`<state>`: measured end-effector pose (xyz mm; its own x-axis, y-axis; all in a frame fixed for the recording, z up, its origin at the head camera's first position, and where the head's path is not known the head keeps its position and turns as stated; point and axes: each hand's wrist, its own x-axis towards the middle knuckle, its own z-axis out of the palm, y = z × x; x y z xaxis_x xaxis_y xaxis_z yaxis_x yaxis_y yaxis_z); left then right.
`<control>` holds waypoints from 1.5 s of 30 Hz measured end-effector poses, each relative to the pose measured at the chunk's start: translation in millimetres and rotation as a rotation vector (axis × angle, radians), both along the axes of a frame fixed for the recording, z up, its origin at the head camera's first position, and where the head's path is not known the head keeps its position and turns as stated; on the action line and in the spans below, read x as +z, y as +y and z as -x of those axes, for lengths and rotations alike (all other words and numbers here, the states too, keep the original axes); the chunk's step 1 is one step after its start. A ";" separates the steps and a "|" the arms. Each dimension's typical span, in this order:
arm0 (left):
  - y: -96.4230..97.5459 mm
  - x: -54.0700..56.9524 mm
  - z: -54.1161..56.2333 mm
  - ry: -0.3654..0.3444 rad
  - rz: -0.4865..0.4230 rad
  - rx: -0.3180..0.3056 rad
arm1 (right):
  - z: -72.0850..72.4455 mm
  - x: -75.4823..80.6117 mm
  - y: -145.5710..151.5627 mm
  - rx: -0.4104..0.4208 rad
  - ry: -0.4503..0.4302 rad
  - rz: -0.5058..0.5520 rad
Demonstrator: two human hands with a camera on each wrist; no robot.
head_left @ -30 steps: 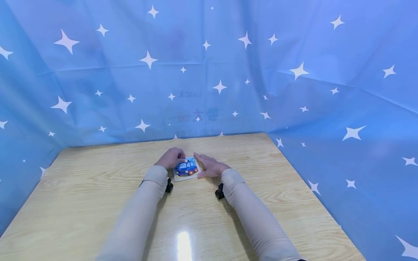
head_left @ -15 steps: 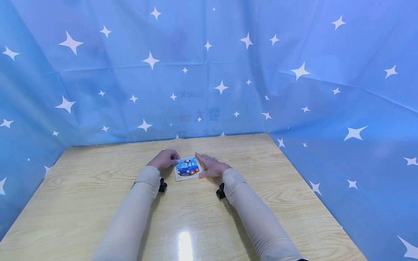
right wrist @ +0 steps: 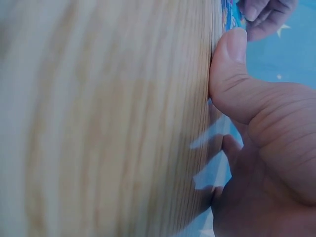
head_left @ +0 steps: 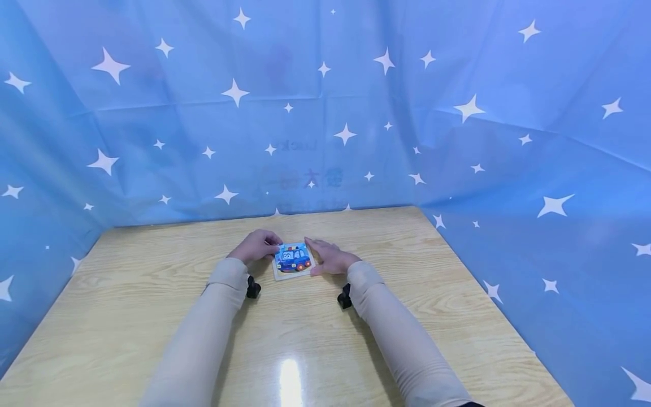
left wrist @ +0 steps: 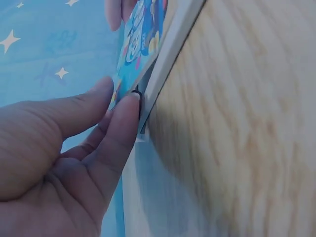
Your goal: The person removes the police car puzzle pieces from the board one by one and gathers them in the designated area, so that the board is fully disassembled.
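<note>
In the head view, a thin panel printed with a blue cartoon police car (head_left: 293,259) lies over a pale shallow frame (head_left: 285,276) on the table. My left hand (head_left: 258,246) pinches the panel's far-left corner between thumb and fingers. The left wrist view shows that hand (left wrist: 74,143) close up; the printed panel (left wrist: 134,54) tilts up from the frame (left wrist: 170,54), a narrow gap between them. Along the right side, my right hand (head_left: 330,258) holds the frame, thumb at the near corner and index finger at the far one. Its other fingers rest on the table.
The wood-grain table (head_left: 152,316) extends around the frame, with its back edge against a blue star-printed curtain (head_left: 305,113). The curtain also borders both sides. Black wrist cameras (head_left: 252,287) sit under both cuffs.
My left hand has moved left from over the picture to its far-left corner. The panel's near-left side now stands up from the frame. My right hand stays in place.
</note>
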<state>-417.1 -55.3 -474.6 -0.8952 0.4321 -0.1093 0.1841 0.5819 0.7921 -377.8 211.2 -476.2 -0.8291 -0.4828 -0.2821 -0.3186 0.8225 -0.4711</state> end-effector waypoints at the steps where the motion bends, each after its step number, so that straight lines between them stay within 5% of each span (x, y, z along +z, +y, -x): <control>1: 0.9 -0.1 -0.3 -0.010 -0.007 0.012 | -0.1 -0.1 0.0 -0.002 -0.001 0.006; 13: 7.2 0.1 -6.4 -0.072 -0.023 0.120 | -1.3 4.6 -6.1 0.074 0.040 -0.017; 21: 3.5 -4.2 -6.2 -0.094 -0.059 0.143 | -3.3 9.4 -14.6 0.049 0.016 -0.081; 35: -0.5 -4.5 -3.5 -0.243 -0.170 0.196 | -5.0 14.7 -30.8 -0.025 -0.030 -0.110; 45: 0.1 -5.6 2.0 -0.322 -0.219 0.244 | -4.4 18.9 -35.3 0.009 -0.010 -0.210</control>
